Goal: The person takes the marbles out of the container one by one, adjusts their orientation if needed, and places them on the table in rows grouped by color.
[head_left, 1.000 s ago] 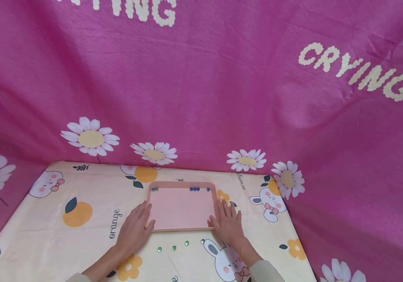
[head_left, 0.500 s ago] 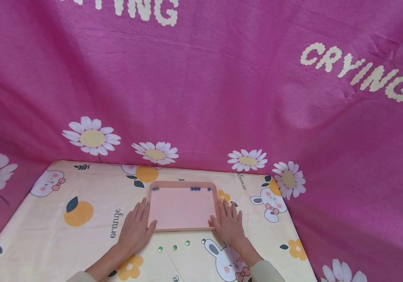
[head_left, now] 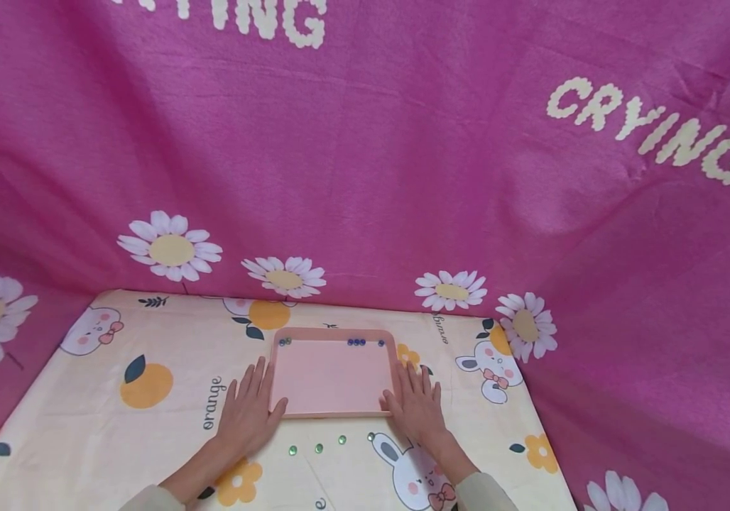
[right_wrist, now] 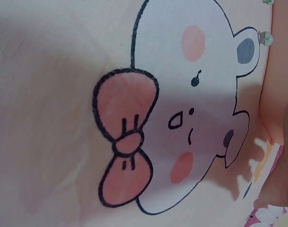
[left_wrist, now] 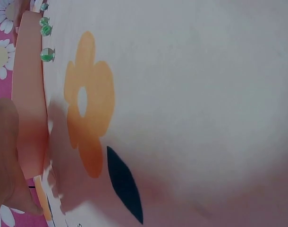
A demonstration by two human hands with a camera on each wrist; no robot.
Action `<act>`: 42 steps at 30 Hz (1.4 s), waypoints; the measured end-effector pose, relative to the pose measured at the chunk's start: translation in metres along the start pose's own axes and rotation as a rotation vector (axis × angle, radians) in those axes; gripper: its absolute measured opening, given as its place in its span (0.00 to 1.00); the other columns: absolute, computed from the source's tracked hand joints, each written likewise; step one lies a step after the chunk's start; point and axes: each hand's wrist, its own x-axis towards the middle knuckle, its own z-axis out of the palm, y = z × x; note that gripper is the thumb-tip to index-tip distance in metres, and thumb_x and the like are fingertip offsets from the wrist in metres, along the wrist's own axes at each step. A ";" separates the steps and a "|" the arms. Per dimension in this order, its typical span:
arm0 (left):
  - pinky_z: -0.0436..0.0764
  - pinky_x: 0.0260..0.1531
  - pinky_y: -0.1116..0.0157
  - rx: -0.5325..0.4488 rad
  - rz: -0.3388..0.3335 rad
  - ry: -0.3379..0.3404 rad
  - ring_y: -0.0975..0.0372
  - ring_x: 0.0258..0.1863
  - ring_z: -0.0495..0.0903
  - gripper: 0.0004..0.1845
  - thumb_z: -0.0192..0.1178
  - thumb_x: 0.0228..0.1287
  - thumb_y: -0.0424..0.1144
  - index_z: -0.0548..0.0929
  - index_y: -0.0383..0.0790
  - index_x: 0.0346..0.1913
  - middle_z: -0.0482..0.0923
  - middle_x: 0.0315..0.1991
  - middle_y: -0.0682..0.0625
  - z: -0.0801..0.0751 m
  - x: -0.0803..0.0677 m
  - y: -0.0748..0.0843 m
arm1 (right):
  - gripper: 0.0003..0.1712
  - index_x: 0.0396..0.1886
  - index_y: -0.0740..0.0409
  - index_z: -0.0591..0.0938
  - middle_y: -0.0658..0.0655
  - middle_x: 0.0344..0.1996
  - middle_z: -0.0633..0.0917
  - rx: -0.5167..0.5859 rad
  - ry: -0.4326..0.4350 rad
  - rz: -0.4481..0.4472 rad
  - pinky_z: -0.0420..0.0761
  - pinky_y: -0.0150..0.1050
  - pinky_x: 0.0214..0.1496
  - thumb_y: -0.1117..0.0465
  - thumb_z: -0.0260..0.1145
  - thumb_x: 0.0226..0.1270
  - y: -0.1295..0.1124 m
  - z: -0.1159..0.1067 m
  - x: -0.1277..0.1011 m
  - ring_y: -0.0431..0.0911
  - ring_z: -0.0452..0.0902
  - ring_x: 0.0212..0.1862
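A shallow pink tray (head_left: pixel 331 383) lies flat on the cloth in the head view. Blue marbles (head_left: pixel 356 342) sit along its far side, and two darker marbles (head_left: pixel 285 342) lie in the far left corner. At the tray's left side is my left hand (head_left: pixel 246 411), fingers straight and spread, thumb near the front left corner. My right hand (head_left: pixel 417 408) lies along the right side with straight fingers, its thumb over the rim. Several green glass marbles (head_left: pixel 319 448) rest on the cloth in front of the tray; the left wrist view shows a clear green marble (left_wrist: pixel 47 55) close to the tray wall (left_wrist: pixel 30 94).
A cream tablecloth (head_left: pixel 167 447) printed with oranges, flowers and rabbits covers the table. Magenta fabric (head_left: pixel 365 177) with daisies and lettering hangs behind and at both sides. In the right wrist view a printed rabbit (right_wrist: pixel 196 104) lies beneath the hand.
My left hand has straightened and spread its fingers, and its fingertips have drawn slightly outward from the tray's left rim. The right hand, tray and marbles stay as they were; the head view shifts slightly.
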 end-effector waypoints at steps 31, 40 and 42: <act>0.44 0.70 0.36 -0.042 -0.041 -0.004 0.41 0.76 0.46 0.42 0.54 0.70 0.54 0.53 0.36 0.79 0.42 0.79 0.36 0.001 0.004 -0.005 | 0.43 0.81 0.53 0.52 0.62 0.79 0.53 0.042 -0.038 0.030 0.48 0.70 0.71 0.40 0.52 0.75 -0.004 0.003 0.003 0.65 0.41 0.77; 0.45 0.70 0.35 -0.033 -0.047 0.012 0.41 0.76 0.48 0.42 0.55 0.70 0.53 0.54 0.36 0.79 0.44 0.79 0.36 0.004 0.007 -0.003 | 0.42 0.78 0.62 0.58 0.65 0.76 0.59 0.120 0.047 -0.056 0.53 0.61 0.74 0.49 0.61 0.72 -0.008 -0.007 0.011 0.62 0.49 0.76; 0.45 0.70 0.35 -0.037 -0.048 0.007 0.41 0.76 0.48 0.42 0.54 0.70 0.53 0.54 0.36 0.79 0.44 0.79 0.36 0.004 0.006 -0.002 | 0.39 0.76 0.62 0.62 0.65 0.75 0.62 0.166 0.099 -0.087 0.55 0.60 0.74 0.52 0.62 0.72 -0.011 -0.008 0.014 0.62 0.52 0.75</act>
